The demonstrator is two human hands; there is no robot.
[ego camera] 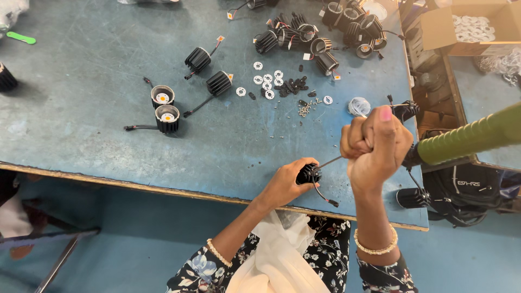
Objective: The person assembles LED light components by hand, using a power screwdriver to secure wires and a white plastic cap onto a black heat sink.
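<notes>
Black finned housing [308, 174] sits gripped under left hand [285, 184].

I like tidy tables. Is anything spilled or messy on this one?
Yes. Small screws and white rings lie scattered loose on the blue table, not in any tray. The left hand holds a black finned part; the right hand grips a tool.
</notes>
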